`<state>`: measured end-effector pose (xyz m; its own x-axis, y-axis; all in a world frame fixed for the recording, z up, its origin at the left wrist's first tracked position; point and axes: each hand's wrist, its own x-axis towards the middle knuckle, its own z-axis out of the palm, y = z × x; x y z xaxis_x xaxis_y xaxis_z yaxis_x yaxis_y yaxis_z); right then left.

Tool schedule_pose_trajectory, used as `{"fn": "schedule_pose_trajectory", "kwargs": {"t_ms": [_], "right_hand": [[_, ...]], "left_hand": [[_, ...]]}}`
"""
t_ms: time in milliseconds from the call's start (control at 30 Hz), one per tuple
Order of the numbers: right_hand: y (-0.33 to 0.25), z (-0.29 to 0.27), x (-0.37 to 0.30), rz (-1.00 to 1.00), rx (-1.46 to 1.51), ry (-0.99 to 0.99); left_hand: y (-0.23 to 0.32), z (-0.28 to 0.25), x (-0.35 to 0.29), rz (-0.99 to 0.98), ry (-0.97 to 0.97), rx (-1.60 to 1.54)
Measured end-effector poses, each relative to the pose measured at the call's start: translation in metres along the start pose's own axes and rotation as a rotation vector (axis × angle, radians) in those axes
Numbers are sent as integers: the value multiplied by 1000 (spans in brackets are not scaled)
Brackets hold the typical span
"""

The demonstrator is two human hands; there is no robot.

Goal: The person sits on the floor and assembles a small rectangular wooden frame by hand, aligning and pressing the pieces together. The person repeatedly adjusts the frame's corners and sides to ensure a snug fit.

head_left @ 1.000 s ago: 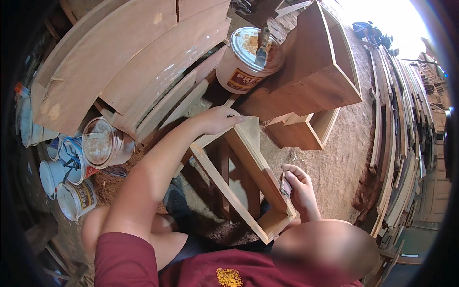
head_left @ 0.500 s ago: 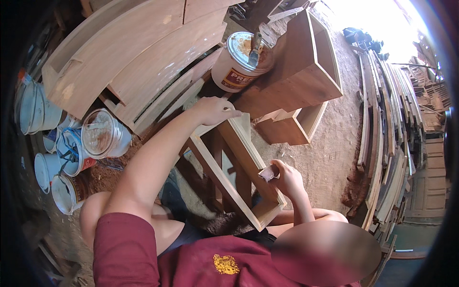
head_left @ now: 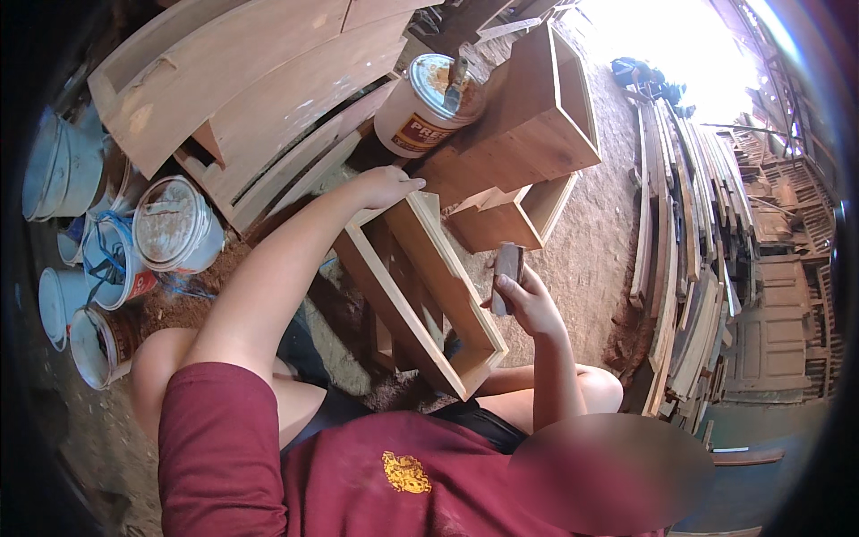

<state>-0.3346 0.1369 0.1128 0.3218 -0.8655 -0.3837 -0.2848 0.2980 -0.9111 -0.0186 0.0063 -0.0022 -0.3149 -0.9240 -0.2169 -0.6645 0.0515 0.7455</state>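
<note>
broadly, pale wooden panels [head_left: 259,85] lean at ten to eleven o'clock, and a long pile of timber planks [head_left: 667,201] runs along two to three o'clock. next in size, a brown wooden box [head_left: 510,130] stands at one o'clock.

the open wooden frame [head_left: 458,268] lies at the centre, tilted, its long sides slanting from eleven toward five o'clock, the near end above the person's legs [head_left: 523,394]. just beyond its far end, at twelve o'clock, sits a lidded white bucket [head_left: 394,134].

the left arm reaches up from eight o'clock, elbow nearly straight, out of a maroon sleeve [head_left: 219,438]. its left hand [head_left: 387,186], at eleven o'clock, lies palm down over the frame's far corner, fingers together and pointing toward three o'clock; whether they clamp the wood i cannot tell.

the right forearm rises steeply from five o'clock, and the right hand [head_left: 535,304], near four o'clock, is lifted beside the frame's right edge. its thumb and fingers are clamped on a small block [head_left: 507,268], held upright at three o'clock, thumb across the near face.

smallest, a putty knife [head_left: 455,85] rests on the bucket's lid.
</note>
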Motion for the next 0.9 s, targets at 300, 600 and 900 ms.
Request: {"fn": "schedule_pose_trajectory", "kwargs": {"t_ms": [300,600,900], "right_hand": [[-3,41,41,32,-14,130],[28,63,78,-396,-1010,288],[32,65,80,-608,-1125,348]], "left_hand": [[3,-9,-8,13,-8,-31],[1,-7,-2,13,-22,-47],[1,-7,-4,53,-26,-43]]}}
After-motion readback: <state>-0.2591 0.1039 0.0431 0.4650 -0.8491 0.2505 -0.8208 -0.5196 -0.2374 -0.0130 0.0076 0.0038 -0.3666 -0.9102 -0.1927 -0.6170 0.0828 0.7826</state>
